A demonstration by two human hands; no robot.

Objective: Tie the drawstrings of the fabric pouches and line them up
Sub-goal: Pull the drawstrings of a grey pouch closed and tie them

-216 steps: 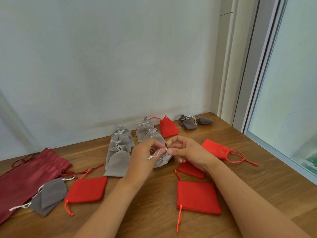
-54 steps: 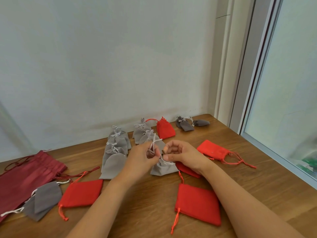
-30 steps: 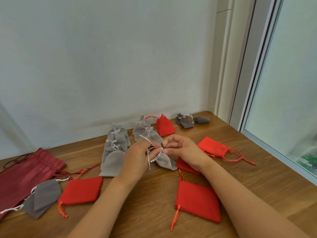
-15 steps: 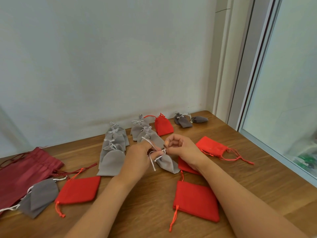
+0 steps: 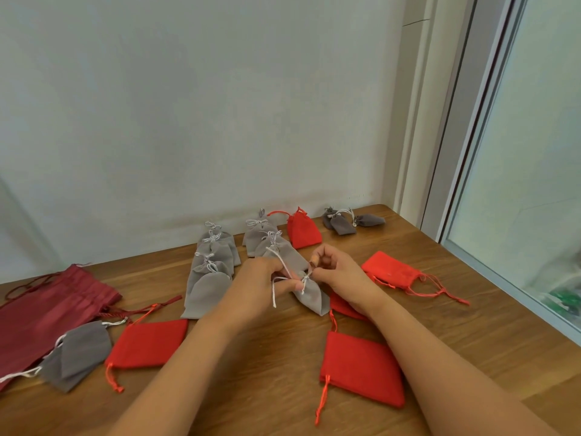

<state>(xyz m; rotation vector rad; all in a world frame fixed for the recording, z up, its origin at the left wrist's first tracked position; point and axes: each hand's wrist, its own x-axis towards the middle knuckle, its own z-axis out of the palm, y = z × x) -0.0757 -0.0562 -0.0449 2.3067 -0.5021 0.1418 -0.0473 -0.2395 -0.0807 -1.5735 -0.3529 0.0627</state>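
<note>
left hand [image 5: 256, 286]: fingers curled, grip pinching the white drawstring [image 5: 274, 294]
right hand [image 5: 341, 275]: curled, grip pinching that drawstring at the grey pouch [image 5: 312, 298] neck

Looked it all over and honestly there was nothing to read. No print, label, brand tag or number showed on the grey pouches [image 5: 207, 291] or the red pouches [image 5: 361, 369], it was all just plain fabric.
</note>
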